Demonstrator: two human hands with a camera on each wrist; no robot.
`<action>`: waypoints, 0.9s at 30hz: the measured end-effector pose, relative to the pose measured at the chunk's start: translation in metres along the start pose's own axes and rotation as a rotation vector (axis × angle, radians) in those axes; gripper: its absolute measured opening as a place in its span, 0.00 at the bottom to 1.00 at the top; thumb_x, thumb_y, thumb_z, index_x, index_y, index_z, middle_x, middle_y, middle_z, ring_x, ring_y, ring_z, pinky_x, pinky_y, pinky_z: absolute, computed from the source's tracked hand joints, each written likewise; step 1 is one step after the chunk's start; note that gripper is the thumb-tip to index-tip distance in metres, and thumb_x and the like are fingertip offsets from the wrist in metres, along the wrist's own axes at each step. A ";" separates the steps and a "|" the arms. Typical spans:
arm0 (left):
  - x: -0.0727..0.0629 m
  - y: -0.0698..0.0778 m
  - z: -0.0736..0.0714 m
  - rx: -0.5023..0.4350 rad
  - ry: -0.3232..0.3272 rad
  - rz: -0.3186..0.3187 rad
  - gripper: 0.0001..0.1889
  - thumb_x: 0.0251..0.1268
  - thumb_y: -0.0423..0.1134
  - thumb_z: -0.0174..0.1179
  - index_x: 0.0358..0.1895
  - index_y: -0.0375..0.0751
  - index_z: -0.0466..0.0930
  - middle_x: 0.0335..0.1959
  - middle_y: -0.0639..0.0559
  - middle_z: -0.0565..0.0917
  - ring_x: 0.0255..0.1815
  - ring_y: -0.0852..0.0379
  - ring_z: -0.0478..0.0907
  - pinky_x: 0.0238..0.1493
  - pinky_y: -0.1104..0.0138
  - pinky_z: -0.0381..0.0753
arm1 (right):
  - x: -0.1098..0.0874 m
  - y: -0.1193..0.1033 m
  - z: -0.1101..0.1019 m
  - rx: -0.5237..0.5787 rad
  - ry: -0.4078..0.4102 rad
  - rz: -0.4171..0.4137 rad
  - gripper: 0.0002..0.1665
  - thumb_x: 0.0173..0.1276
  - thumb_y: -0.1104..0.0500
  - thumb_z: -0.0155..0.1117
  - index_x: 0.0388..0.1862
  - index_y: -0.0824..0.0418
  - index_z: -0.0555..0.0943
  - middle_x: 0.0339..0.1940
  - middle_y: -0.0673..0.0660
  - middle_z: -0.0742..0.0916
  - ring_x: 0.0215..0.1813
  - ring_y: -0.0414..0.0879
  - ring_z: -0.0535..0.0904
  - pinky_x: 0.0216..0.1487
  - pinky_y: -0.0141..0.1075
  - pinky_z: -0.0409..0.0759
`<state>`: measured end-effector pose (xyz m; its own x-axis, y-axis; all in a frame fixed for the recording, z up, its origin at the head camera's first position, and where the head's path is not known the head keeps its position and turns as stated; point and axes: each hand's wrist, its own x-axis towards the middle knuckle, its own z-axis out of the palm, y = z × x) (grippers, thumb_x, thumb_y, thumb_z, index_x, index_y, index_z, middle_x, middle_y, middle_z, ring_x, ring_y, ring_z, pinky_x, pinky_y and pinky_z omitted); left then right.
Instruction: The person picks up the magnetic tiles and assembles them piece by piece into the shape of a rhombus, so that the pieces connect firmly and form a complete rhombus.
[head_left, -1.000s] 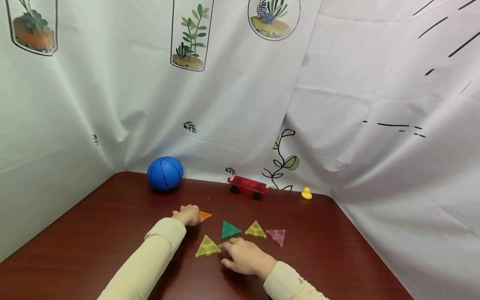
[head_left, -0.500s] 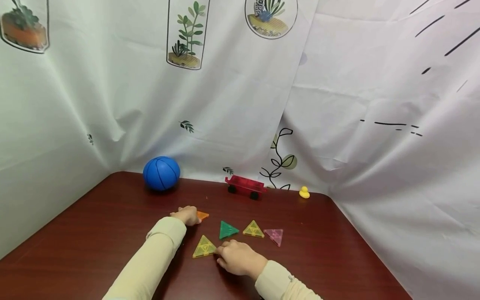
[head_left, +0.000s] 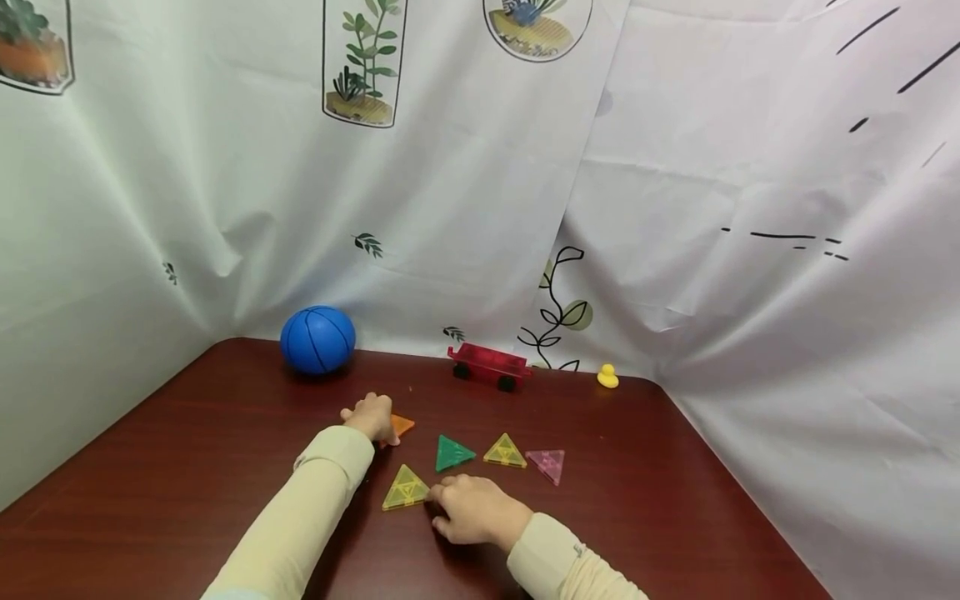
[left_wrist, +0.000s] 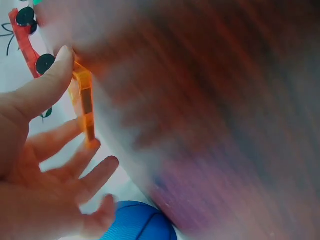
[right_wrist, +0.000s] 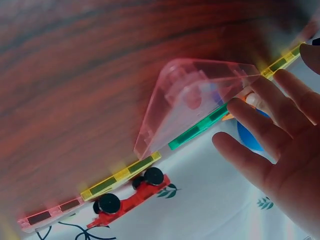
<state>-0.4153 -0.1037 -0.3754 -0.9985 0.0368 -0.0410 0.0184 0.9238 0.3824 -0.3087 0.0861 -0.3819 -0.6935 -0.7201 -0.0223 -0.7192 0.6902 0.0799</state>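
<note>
On the table my left hand [head_left: 371, 417] holds an orange triangular magnetic tile [left_wrist: 85, 97], thumb at one corner and fingertips at the other. My right hand [head_left: 478, 508] rests low over the table, its index finger touching a corner of the nearer yellow triangular tile [head_left: 405, 490]; its other fingers [right_wrist: 240, 150] spread loosely. Beyond it lie a green tile [head_left: 453, 452], a second yellow tile [head_left: 506, 451] and a pink tile [head_left: 548, 464]. In the right wrist view, a large translucent pink triangle [right_wrist: 175, 95] shows close up; my right hand hides it from the head view.
A blue ball [head_left: 318, 340] sits at the back left of the brown table [head_left: 187, 467]. A red toy wagon [head_left: 489, 363] stands at the back middle, and a yellow toy duck [head_left: 607, 377] at the back right. White printed cloth [head_left: 450, 183] hangs behind.
The view has tilted and shifted slightly, so everything appears a little higher. Both hands stay almost where they were, at the orange and nearer yellow tiles.
</note>
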 end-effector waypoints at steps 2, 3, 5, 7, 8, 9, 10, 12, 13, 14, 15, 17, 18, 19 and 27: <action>0.001 0.001 0.001 -0.014 0.044 0.004 0.22 0.29 0.36 0.74 0.33 0.36 0.76 0.34 0.37 0.66 0.31 0.44 0.66 0.35 0.53 0.61 | 0.000 0.001 0.000 -0.007 0.008 -0.004 0.16 0.57 0.51 0.59 0.45 0.52 0.78 0.35 0.45 0.79 0.39 0.36 0.75 0.36 0.30 0.73; 0.001 0.002 0.002 -0.025 0.060 0.005 0.22 0.27 0.35 0.75 0.32 0.35 0.76 0.34 0.36 0.64 0.29 0.44 0.67 0.35 0.53 0.63 | 0.000 0.001 0.000 -0.011 0.012 -0.008 0.15 0.57 0.51 0.59 0.44 0.52 0.78 0.35 0.45 0.79 0.38 0.36 0.75 0.35 0.30 0.73; 0.001 0.003 0.002 -0.050 0.080 0.006 0.22 0.26 0.32 0.75 0.30 0.33 0.75 0.33 0.34 0.63 0.25 0.44 0.68 0.32 0.57 0.68 | 0.000 0.001 0.000 -0.012 0.015 -0.011 0.15 0.57 0.51 0.59 0.44 0.52 0.78 0.34 0.45 0.79 0.38 0.35 0.75 0.35 0.29 0.73; 0.001 0.003 0.002 -0.088 0.090 0.020 0.20 0.27 0.29 0.74 0.30 0.32 0.75 0.33 0.35 0.66 0.24 0.46 0.69 0.28 0.60 0.72 | 0.001 0.001 0.000 -0.011 0.012 -0.010 0.15 0.57 0.51 0.59 0.44 0.52 0.78 0.34 0.45 0.79 0.38 0.35 0.75 0.35 0.29 0.73; 0.001 0.003 0.002 -0.107 0.093 0.031 0.19 0.30 0.28 0.72 0.30 0.31 0.75 0.32 0.36 0.68 0.24 0.46 0.70 0.26 0.61 0.73 | 0.001 0.001 0.000 -0.009 0.009 -0.008 0.16 0.57 0.51 0.59 0.44 0.52 0.78 0.34 0.45 0.79 0.38 0.35 0.75 0.35 0.29 0.73; 0.000 0.002 0.002 -0.121 0.096 0.044 0.17 0.32 0.27 0.71 0.30 0.31 0.75 0.30 0.37 0.70 0.24 0.48 0.71 0.25 0.62 0.74 | 0.001 0.001 0.000 -0.007 0.005 -0.004 0.16 0.57 0.51 0.59 0.45 0.52 0.78 0.34 0.45 0.79 0.38 0.36 0.75 0.36 0.29 0.73; 0.000 0.001 0.001 -0.133 0.101 0.057 0.16 0.34 0.27 0.70 0.31 0.31 0.75 0.29 0.39 0.71 0.25 0.48 0.72 0.25 0.62 0.74 | 0.001 0.000 -0.001 -0.005 0.001 0.000 0.16 0.57 0.51 0.59 0.45 0.52 0.78 0.35 0.45 0.79 0.39 0.36 0.75 0.36 0.30 0.73; -0.004 0.000 0.000 -0.155 0.117 0.086 0.14 0.38 0.26 0.67 0.32 0.31 0.75 0.27 0.43 0.74 0.27 0.50 0.73 0.26 0.63 0.75 | 0.000 0.000 -0.001 -0.005 -0.006 0.006 0.16 0.58 0.50 0.59 0.45 0.51 0.78 0.35 0.45 0.79 0.39 0.36 0.75 0.37 0.30 0.73; -0.005 -0.001 -0.001 -0.160 0.126 0.096 0.13 0.39 0.26 0.67 0.32 0.31 0.75 0.27 0.44 0.75 0.27 0.50 0.73 0.26 0.63 0.75 | 0.000 -0.001 -0.002 -0.005 -0.008 0.008 0.16 0.58 0.50 0.58 0.45 0.51 0.77 0.36 0.45 0.79 0.40 0.36 0.75 0.37 0.30 0.73; -0.008 -0.001 -0.003 -0.163 0.136 0.104 0.12 0.40 0.26 0.66 0.32 0.31 0.75 0.26 0.44 0.75 0.27 0.50 0.74 0.26 0.63 0.75 | 0.000 -0.001 -0.003 -0.006 -0.008 0.009 0.16 0.58 0.50 0.58 0.45 0.51 0.77 0.36 0.45 0.79 0.40 0.36 0.75 0.36 0.30 0.73; -0.011 -0.002 -0.004 -0.169 0.145 0.109 0.12 0.40 0.26 0.66 0.32 0.31 0.75 0.26 0.44 0.75 0.27 0.49 0.74 0.26 0.63 0.75 | -0.001 -0.001 -0.004 -0.007 -0.007 0.009 0.16 0.58 0.50 0.58 0.45 0.51 0.77 0.35 0.45 0.79 0.40 0.36 0.75 0.36 0.30 0.73; -0.018 -0.001 -0.008 -0.186 0.163 0.112 0.12 0.40 0.26 0.66 0.33 0.30 0.76 0.26 0.43 0.76 0.28 0.49 0.74 0.27 0.62 0.76 | -0.002 -0.002 -0.005 -0.008 -0.003 0.009 0.16 0.57 0.50 0.59 0.45 0.51 0.77 0.35 0.45 0.79 0.40 0.36 0.75 0.36 0.30 0.73; -0.021 -0.001 -0.009 -0.191 0.170 0.116 0.12 0.40 0.27 0.65 0.32 0.30 0.76 0.26 0.43 0.76 0.28 0.50 0.74 0.27 0.62 0.76 | -0.002 -0.002 -0.005 -0.008 -0.002 0.010 0.16 0.58 0.50 0.59 0.45 0.51 0.77 0.36 0.45 0.79 0.40 0.37 0.75 0.37 0.30 0.73; -0.025 0.000 -0.010 -0.203 0.168 0.117 0.12 0.40 0.27 0.65 0.32 0.30 0.76 0.26 0.43 0.76 0.28 0.49 0.74 0.27 0.62 0.76 | -0.002 -0.002 -0.005 -0.007 0.001 0.012 0.16 0.57 0.50 0.59 0.45 0.51 0.77 0.36 0.45 0.79 0.40 0.37 0.75 0.37 0.30 0.73; -0.056 -0.002 -0.008 -0.220 0.163 0.162 0.11 0.40 0.27 0.65 0.30 0.30 0.76 0.26 0.44 0.76 0.27 0.52 0.74 0.23 0.65 0.75 | -0.004 -0.001 -0.004 0.030 -0.001 0.021 0.16 0.58 0.50 0.58 0.46 0.50 0.78 0.40 0.45 0.79 0.43 0.38 0.75 0.40 0.31 0.73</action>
<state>-0.3602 -0.1109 -0.3663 -0.9789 0.0988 0.1791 0.1844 0.8053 0.5634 -0.3052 0.0878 -0.3780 -0.7088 -0.7051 -0.0220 -0.7052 0.7073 0.0503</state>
